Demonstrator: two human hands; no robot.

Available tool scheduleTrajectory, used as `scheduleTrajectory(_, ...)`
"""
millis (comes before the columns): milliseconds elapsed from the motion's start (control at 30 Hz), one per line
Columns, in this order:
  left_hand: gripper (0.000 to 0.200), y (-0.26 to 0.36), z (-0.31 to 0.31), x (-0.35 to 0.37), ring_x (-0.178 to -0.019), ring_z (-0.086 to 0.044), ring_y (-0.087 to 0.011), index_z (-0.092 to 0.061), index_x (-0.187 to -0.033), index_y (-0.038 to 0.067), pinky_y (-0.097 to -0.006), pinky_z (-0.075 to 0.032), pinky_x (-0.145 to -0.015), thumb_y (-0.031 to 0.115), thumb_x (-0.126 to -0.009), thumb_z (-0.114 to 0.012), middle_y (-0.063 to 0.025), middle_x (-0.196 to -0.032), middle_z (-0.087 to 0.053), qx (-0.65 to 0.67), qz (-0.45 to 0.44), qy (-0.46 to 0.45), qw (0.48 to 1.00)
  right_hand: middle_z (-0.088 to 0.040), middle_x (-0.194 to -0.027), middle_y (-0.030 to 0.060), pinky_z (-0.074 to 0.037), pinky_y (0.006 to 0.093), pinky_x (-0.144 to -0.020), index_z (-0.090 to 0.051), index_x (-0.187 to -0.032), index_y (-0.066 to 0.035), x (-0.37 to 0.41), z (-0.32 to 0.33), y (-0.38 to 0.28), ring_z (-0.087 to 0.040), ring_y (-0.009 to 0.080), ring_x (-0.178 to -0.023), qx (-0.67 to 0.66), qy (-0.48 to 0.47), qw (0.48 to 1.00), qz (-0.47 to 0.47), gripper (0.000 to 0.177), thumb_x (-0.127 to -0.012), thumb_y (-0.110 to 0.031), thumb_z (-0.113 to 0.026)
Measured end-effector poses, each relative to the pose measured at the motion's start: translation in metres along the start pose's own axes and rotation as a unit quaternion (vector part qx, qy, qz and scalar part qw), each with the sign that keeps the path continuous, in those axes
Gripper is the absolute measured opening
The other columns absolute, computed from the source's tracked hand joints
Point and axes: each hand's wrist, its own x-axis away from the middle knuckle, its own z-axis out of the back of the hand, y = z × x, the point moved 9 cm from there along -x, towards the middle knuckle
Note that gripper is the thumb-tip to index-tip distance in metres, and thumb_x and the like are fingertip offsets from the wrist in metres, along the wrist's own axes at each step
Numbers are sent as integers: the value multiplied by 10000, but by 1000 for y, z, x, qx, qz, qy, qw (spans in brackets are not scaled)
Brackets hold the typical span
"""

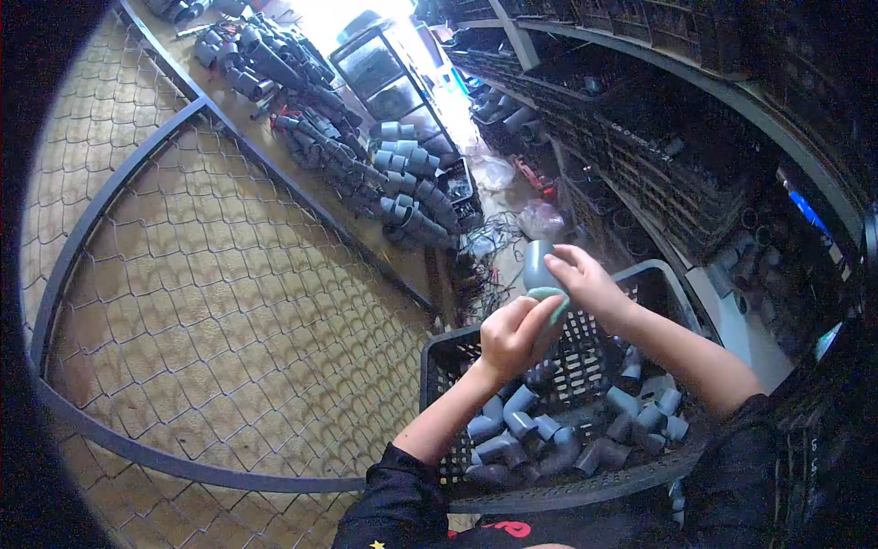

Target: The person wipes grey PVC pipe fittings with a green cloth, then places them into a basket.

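Note:
My right hand (587, 287) grips a grey plastic pipe fitting (538, 263) from its right side, holding it above the basket. Pinched in my left hand (514, 340) is a thin green pad (551, 294), pressed against the lower end of the fitting. Both hands are close together, and the fingers of the left one partly cover the pad. Below them stands a black plastic basket (443, 353) with slotted walls. Several grey elbow fittings (520, 423) lie loose at its near side.
A chain-link panel (219, 320) with a metal frame fills the left. Beyond it, grey pipe fittings (402, 165) are piled near a dark metal rack (370, 69). Stacked black crates (631, 146) line the right side. Plastic bags (540, 220) lie on the floor ahead.

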Motion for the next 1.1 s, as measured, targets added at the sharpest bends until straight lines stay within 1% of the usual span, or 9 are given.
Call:
scheduleTrajectory(100,374,0,-4,0,-622,-621,-230,-653,-1131,87,-344,-504,-535,103,-765,-731,-83,-802,-608,9,25,-13,1000,-663,-945,62,-463,274,-783,-582,-1199,17,-5,7,8,-571,94,-881,13,23,999,-25,410,-997,-331,-508)
scheduleTrajectory(200,369,5,-4,-3,-662,-629,-268,-664,-1117,69,-365,-521,-586,32,-753,-712,-122,-836,-634,31,31,-47,998,-679,-953,69,-475,275,-789,-615,-1157,39,-4,2,-7,-588,94,-873,67,-13,995,71,391,-990,-304,-528)
scheduleTrajectory(400,299,-37,15,0,-694,-638,-317,-649,-1110,71,-393,-530,-611,61,-814,-682,-146,-860,-634,70,146,53,985,-723,-943,103,-498,267,-758,-664,-1135,36,10,-9,-24,-633,103,-845,152,-46,981,111,356,-965,-267,-584)
scheduleTrajectory(533,322,-15,5,-1,-689,-634,-311,-653,-1120,79,-383,-525,-596,61,-801,-692,-134,-843,-619,75,90,10,993,-729,-873,167,-515,291,-683,-686,-1084,21,14,-4,-52,-669,109,-784,226,-2,958,179,314,-950,-246,-591)
scheduleTrajectory(567,297,-9,3,-2,-673,-634,-297,-661,-1099,64,-374,-523,-597,37,-803,-685,-136,-831,-627,68,76,-16,995,-699,-797,199,-523,347,-633,-705,-986,8,15,0,-57,-709,210,-708,255,23,948,190,307,-942,-264,-571)
scheduleTrajectory(700,279,-15,4,-7,-644,-636,-286,-670,-1080,61,-367,-523,-584,26,-804,-683,-135,-816,-637,20,77,-48,996,-654,-705,209,-512,481,-621,-682,-811,-33,20,-4,-66,-648,407,-679,385,28,899,204,322,-924,-293,-530)
scheduleTrajectory(800,287,-36,7,-2,-673,-639,-303,-667,-1087,70,-375,-530,-600,38,-803,-679,-150,-845,-648,41,135,8,990,-651,-698,214,-518,493,-620,-700,-829,-62,29,-14,-74,-654,402,-661,450,15,860,241,314,-928,-299,-521)
scheduleTrajectory(1000,419,15,-13,0,-627,-626,-260,-636,-1127,86,-367,-515,-546,116,-719,-724,-87,-795,-613,38,-29,-75,996,-638,-658,207,-519,497,-596,-689,-778,-87,25,-12,-79,-653,389,-633,481,13,839,254,386,-963,-350,-475)
scheduleTrajectory(1100,403,10,-14,5,-603,-607,-248,-650,-1103,90,-358,-504,-531,127,-710,-728,-73,-744,-583,32,-30,-68,997,-635,-644,198,-515,494,-578,-685,-761,-92,27,-15,-83,-651,383,-620,499,4,818,284,411,-973,-364,-461)
